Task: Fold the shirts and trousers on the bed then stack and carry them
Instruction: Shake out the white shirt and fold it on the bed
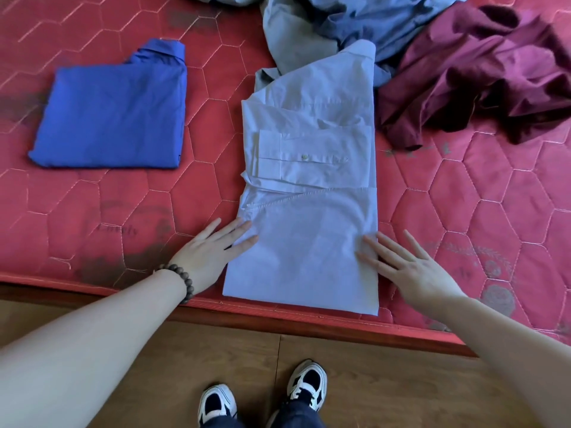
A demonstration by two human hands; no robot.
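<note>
Pale blue shirt [309, 193]: it lies half folded on the bed [123, 217] right in front of you, sleeves tucked across the middle, its lower edge at the mattress's near border.
Your left hand [213, 257]: flat, fingers straight and spread, fingertips resting on the shirt's lower left edge; its grip holds nothing.
Your right hand [408, 270]: flat and spread as well, fingertips on the shirt's lower right edge; nothing is held.
Royal blue shirt [114, 115]: folded into a neat square, to the left and apart from the pale one.
Unfolded clothes: a maroon garment [482, 78] lies crumpled at the upper right; a grey-blue garment [324, 29] is heaped beyond the pale shirt's collar, touching it.
Beaded bracelet [182, 279]: on your left wrist.
</note>
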